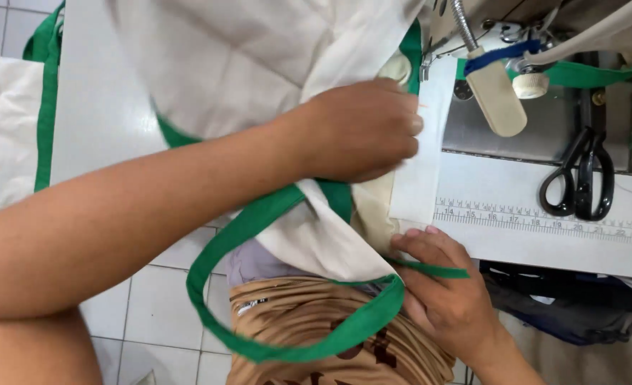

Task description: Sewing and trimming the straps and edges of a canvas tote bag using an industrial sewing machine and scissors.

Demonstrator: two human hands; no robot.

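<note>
A cream cloth bag [259, 57] with green trim lies across the white sewing table [516, 242]. My left hand [362, 128] presses down on the cream cloth next to the sewing machine [487, 36], fingers curled over the fabric. My right hand [441, 285] sits at the table's near edge, fingers pinching a thin green strip [430, 269] that joins the green handle loop [259, 335] hanging over my lap. A white fabric piece [423, 142] runs between both hands toward the machine's needle area.
Black scissors [580, 178] rest on the table to the right, above a printed ruler strip [544, 217]. Another cream and green bag [16, 121] hangs at the far left. White floor tiles [152, 314] show below. Dark cloth [566, 314] lies under the table.
</note>
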